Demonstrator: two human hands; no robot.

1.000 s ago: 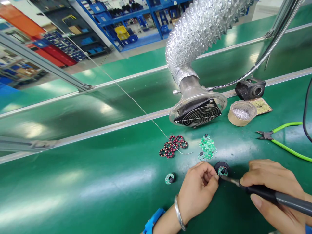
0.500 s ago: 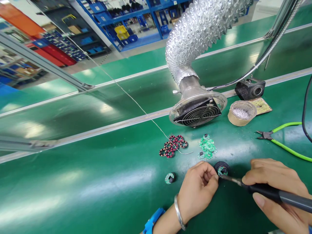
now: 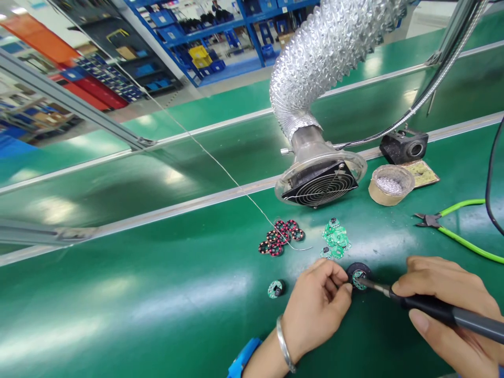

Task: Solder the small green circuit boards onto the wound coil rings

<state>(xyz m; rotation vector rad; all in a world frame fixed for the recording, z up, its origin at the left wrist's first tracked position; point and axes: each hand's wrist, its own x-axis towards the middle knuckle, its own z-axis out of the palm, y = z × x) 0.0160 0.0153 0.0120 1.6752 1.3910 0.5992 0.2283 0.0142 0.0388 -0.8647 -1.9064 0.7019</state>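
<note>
My right hand [image 3: 452, 304] is wrapped round a soldering iron [image 3: 429, 310] with a black and grey handle. Its metal tip rests on a small round green circuit board [image 3: 359, 280], which sits inside a black ring [image 3: 364, 269] on the bench. At the ring's left edge, the thumb and forefinger of my left hand [image 3: 321, 304] are drawn together and appear to grip it; the exact contact is partly hidden. To the left of that hand lies a finished-looking round piece, a green board on a black base [image 3: 276, 289].
Behind my hands lie several red-and-black wound coils [image 3: 280, 237] and a pile of green circuit boards [image 3: 336, 239]. A fume extractor [image 3: 323, 184] hangs above. Farther right are a tub of metal shavings [image 3: 389, 186], a yellow sponge [image 3: 421, 172], an iron stand [image 3: 405, 144] and green-handled cutters [image 3: 452, 220]. Solder wire [image 3: 220, 165] dangles across.
The iron's tip has shifted slightly to the right on the circuit board. My left hand has moved very little, staying at the ring's edge. The view has tilted slightly.
</note>
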